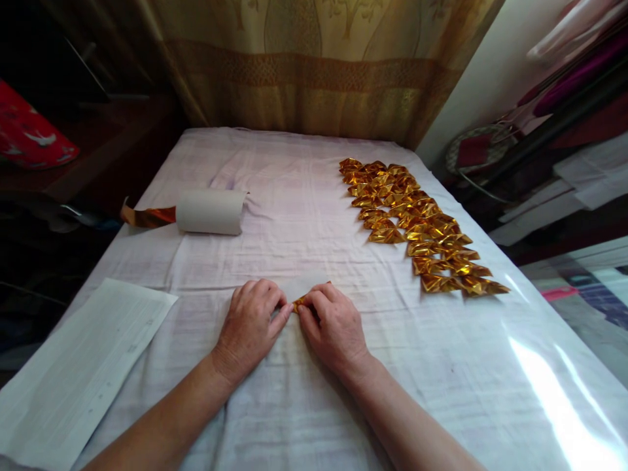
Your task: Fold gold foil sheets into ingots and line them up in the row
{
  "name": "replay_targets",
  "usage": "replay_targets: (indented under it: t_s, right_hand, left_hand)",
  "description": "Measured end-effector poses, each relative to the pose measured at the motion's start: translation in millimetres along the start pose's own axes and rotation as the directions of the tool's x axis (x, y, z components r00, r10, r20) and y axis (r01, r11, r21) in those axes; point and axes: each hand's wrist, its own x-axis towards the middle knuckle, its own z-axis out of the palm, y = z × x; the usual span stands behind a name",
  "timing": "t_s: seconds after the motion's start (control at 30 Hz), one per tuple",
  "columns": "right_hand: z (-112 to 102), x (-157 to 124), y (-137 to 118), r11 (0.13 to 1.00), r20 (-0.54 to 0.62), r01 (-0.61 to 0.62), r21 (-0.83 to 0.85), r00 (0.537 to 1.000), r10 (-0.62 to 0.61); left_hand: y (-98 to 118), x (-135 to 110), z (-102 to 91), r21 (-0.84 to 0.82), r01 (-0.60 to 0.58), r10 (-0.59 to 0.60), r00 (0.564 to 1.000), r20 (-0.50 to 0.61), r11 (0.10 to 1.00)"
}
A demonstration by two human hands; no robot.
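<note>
Both hands meet near the middle of the cloth-covered table. Between them is a sheet of foil paper, white on one side and gold on the other. My left hand pinches its left part between thumb and fingers. My right hand grips the right part, with its thumb close to the left thumb. A gold edge shows between the thumbs and another beyond the right fingers. Most of the folded part lies hidden under the hands.
Several folded gold foil ingots stand in rows at the right. Back left lies a curled white paper roll with a gold strip sticking out. A lined paper sheet rests front left. A curtain hangs behind the table.
</note>
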Motion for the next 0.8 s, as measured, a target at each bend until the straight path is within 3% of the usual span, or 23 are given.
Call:
replay_targets:
  t_s: [0.8]
  right_hand:
    - [-0.2,1.6,-4.9,1.000,0.030,-0.022,-0.015,0.999,0.023]
  left_hand:
    - [0.5,0.8,1.2,-0.051,0.081,-0.081,0.997,0.008,0.995]
